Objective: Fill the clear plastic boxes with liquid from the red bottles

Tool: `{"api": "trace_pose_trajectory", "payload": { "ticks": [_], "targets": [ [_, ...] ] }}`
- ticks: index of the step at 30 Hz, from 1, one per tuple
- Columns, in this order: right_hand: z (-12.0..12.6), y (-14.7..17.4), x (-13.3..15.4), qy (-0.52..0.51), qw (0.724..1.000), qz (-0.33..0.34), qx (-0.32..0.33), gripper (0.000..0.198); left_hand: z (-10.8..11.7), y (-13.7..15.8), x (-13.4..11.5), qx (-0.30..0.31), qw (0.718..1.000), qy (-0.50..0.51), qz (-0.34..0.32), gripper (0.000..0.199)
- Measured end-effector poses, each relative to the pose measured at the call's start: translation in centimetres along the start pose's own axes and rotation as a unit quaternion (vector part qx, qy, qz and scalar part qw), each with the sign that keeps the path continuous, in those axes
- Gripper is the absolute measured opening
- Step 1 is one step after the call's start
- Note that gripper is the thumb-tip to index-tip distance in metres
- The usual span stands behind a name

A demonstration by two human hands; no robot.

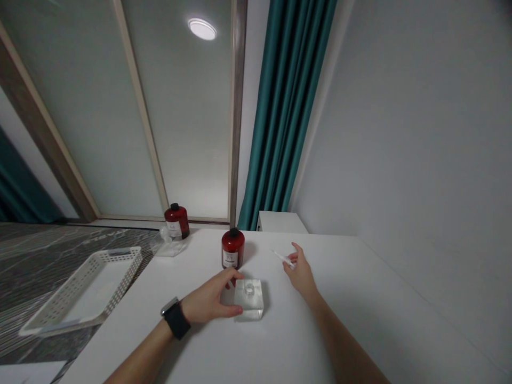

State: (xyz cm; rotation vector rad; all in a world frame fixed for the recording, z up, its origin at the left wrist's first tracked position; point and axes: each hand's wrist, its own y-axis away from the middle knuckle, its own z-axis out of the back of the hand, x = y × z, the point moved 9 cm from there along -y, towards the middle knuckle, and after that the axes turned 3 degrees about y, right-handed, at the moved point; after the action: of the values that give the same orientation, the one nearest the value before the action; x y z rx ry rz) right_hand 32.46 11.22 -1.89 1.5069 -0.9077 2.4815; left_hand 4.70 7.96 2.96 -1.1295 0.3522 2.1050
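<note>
My left hand (214, 298) spans the left side of a clear square glass bottle (252, 304), thumb at its near corner and fingers at its far corner. A small round opening shows on the bottle's top. Just behind stands a dark red bottle (232, 249) with a black cap and a white label; my fingertips hide part of its base. To the right, my right hand (299, 269) pinches a slim white stick (283, 258) above the table. The stick's thin tip points left, towards the red bottle; its exact kind is too small to make out.
Another red bottle (176, 221) stands at the white table's (248, 357) far left, beside a clear glass piece (170, 245). A white perforated basket (84, 293) lies left of the table. A white cabinet (282, 221), a teal curtain (290, 106) and a wall are beyond.
</note>
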Motion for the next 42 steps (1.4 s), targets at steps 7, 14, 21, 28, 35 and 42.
{"api": "trace_pose_trajectory", "payload": {
  "ticks": [7, 14, 21, 28, 35, 42],
  "targets": [
    [0.4, -0.3, -0.7, 0.032, 0.999, 0.006, 0.015, 0.069, -0.1, 0.0, 0.1, 0.003, 1.0, 0.001, 0.0, 0.047],
    [2.4, -1.4, -0.7, 0.041, 0.997, 0.02, 0.059, 0.045, -0.2, 0.0, -0.2, 0.007, 1.0, -0.001, -0.007, 0.047],
    [2.5, -1.1, 1.2, 0.092, 0.993, 0.067, 0.034, 0.036, -0.1, -0.1, -0.4, 0.004, 1.0, 0.0, -0.013, 0.044],
    [1.9, -0.2, 3.1, 0.14, 0.984, 0.108, 0.01, 0.039, -0.1, 0.0, -0.2, 0.004, 1.0, 0.006, -0.01, 0.046],
    [-0.1, 2.5, 7.3, 0.084, 0.981, 0.152, 0.089, 0.032, -0.1, -0.1, -0.3, -0.006, 0.999, 0.001, -0.033, 0.05],
    [-5.4, 8.3, 10.0, -0.012, 0.934, 0.072, 0.348, 0.093, -0.1, 0.0, -0.3, -0.012, 0.999, -0.004, -0.041, 0.055]
  ]
}}
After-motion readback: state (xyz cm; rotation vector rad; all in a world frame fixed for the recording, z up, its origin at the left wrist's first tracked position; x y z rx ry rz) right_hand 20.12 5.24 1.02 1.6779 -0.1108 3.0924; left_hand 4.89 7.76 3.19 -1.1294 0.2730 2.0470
